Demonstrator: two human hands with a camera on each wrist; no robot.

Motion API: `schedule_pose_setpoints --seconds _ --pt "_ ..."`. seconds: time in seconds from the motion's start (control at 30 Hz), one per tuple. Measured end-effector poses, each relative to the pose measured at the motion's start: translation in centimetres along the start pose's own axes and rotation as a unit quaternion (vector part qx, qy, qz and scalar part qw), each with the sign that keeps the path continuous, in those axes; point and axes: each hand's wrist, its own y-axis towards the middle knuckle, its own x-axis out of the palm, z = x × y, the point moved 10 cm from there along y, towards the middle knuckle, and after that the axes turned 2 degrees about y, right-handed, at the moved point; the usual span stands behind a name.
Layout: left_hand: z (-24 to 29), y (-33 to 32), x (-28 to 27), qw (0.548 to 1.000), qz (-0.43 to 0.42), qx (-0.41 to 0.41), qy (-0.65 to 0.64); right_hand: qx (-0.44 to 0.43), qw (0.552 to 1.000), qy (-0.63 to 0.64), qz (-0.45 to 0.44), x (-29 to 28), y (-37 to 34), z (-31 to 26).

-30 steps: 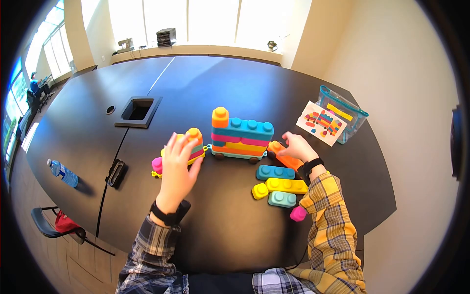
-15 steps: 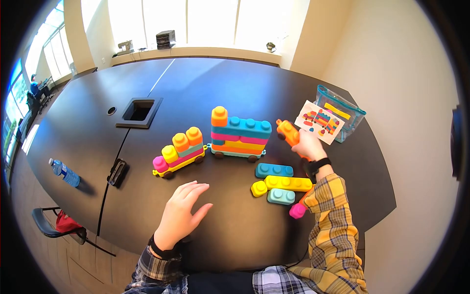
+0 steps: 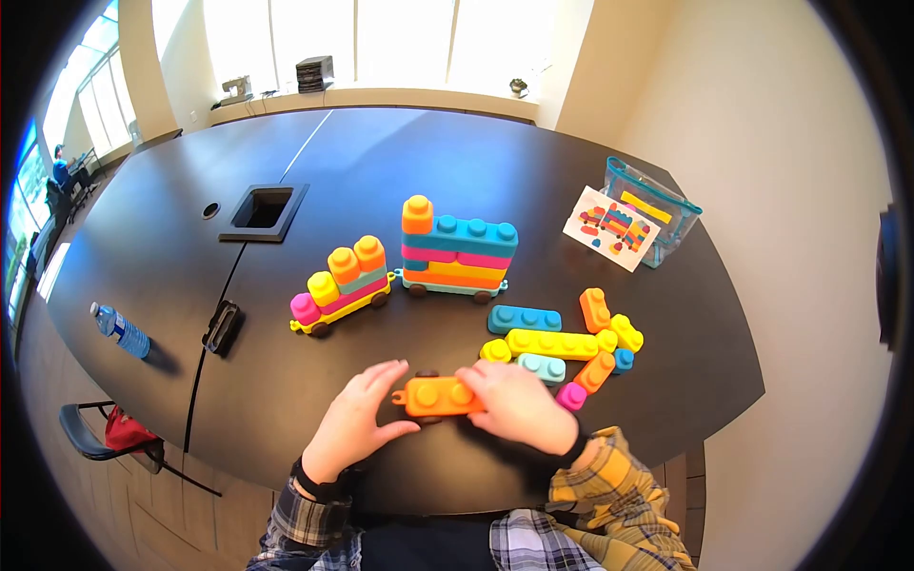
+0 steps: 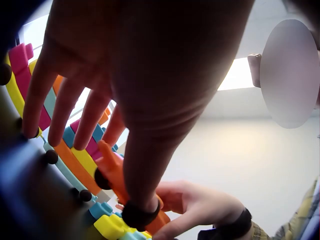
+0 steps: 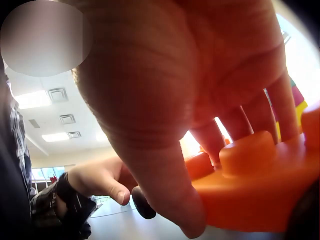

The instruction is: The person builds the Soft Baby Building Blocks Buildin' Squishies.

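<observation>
My right hand [image 3: 522,404] grips the right end of an orange toy train wagon base [image 3: 433,397], fingers over the far side and thumb on the near side. Round studs and dark wheels show on the base, with a hook at its left end. My left hand [image 3: 350,423] is beside that end, its fingers extended and its thumb apart. Beyond stand a small stepped wagon [image 3: 350,303] on a yellow base and a taller wagon [image 3: 457,259] of stacked blocks, linked end to end. Loose blocks lie to the right, among them a long yellow block [image 3: 547,344] and a blue block [image 3: 524,320].
At the back right, a printed picture card [image 3: 609,228] leans on a clear zip pouch [image 3: 671,214]. A water bottle [image 3: 120,331] and a black case [image 3: 222,328] are at the left. Behind them, a square opening [image 3: 264,211] is set into the table.
My right hand has lifted the orange wagon base from the right side and brought it to the table's near middle. My left hand has drawn back from the stepped wagon toward me.
</observation>
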Motion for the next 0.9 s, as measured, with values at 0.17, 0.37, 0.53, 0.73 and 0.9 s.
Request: schedule_pose_setpoints --seconds 0.17,0.37,0.53,0.73,0.9 --pt "-0.7 -0.9 3.1 0.997 -0.078 -0.025 0.009 0.008 0.999 -0.034 -0.015 4.8 -0.9 -1.6" --pt "-0.6 -1.3 5.4 0.991 -0.125 -0.017 0.049 0.005 1.000 -0.005 0.019 6.5 -1.4 -2.5" --pt "-1.0 -1.5 6.1 0.988 -0.139 -0.025 0.068 0.014 1.000 0.010 0.022 6.5 -1.8 -2.3" --pt "-1.4 -1.0 6.3 0.989 -0.117 -0.035 0.078 0.034 0.999 0.030 0.020 5.4 -4.2 -0.3" --pt "-1.6 -0.7 6.6 0.991 -0.101 -0.028 0.083 0.125 0.986 0.078 0.074 3.3 -6.9 2.8"
